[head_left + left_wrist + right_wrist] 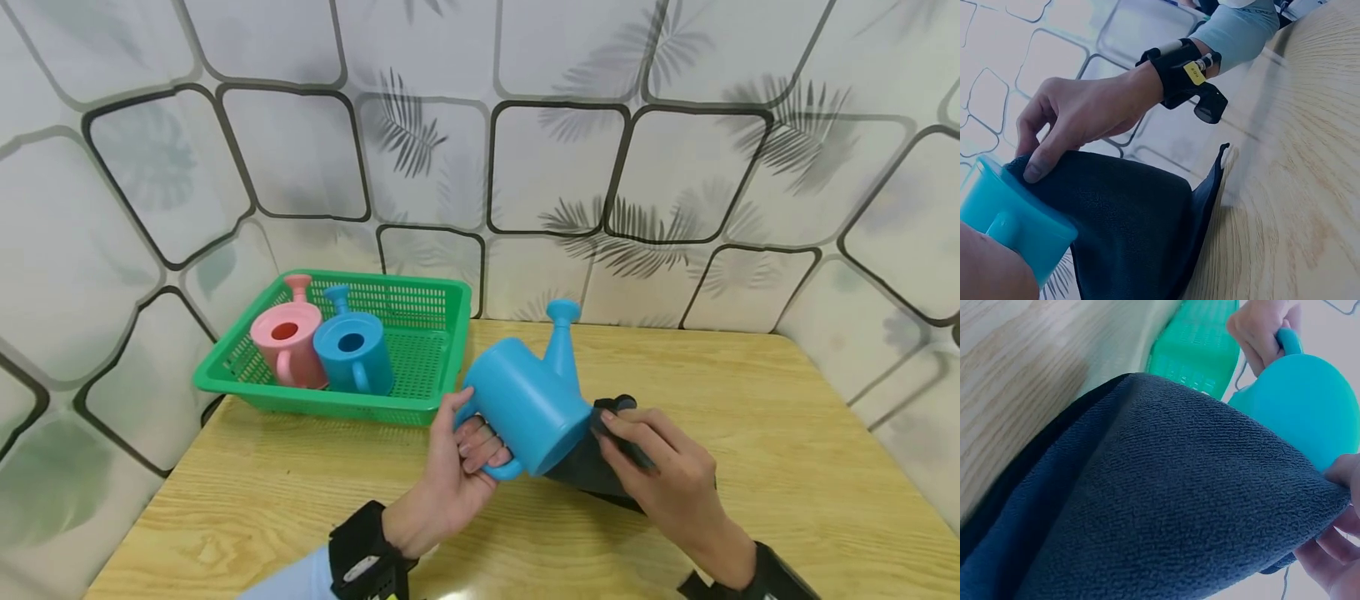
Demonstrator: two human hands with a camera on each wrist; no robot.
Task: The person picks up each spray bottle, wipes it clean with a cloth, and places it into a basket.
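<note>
A blue watering can (525, 404) is tilted above the table in the head view, its spout pointing up and away. My left hand (465, 467) grips it by the handle. At the can's base, my right hand (667, 475) pinches a dark cloth (596, 471) between thumb and fingers, and the cloth touches the can's lower edge. The right wrist view shows the cloth (1197, 487) draping down in a broad fold beside the can's round bottom (1310, 406). Part of the cloth is hidden behind the right hand in the head view.
A green basket (322, 404) stands at the back left of the wooden table (787, 450). Inside it, a pink watering can (288, 337) and another blue watering can (356, 358) stand side by side. A patterned wall (555, 175) rises behind the table.
</note>
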